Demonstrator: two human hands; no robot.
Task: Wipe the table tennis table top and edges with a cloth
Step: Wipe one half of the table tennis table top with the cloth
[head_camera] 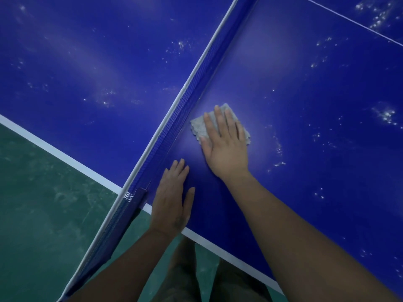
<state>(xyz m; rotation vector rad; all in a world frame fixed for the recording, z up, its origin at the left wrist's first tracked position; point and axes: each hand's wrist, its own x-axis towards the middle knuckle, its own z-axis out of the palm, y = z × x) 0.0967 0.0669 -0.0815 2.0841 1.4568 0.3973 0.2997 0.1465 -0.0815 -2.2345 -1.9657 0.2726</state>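
The blue table tennis table (316, 101) fills most of the view, speckled with pale dust spots. A folded grey cloth (200, 126) lies on the top just right of the net (174, 127). My right hand (224, 142) presses flat on the cloth with straight fingers. My left hand (172, 203) rests flat on the table top near the white side edge line (218, 247), close to the net's post, holding nothing.
The net with its white top band runs diagonally from bottom left to top centre, ending at a blue clamp (133, 203) at the table's side. Green floor (43, 203) lies below the table edge. A white centre line (353, 22) crosses the far right.
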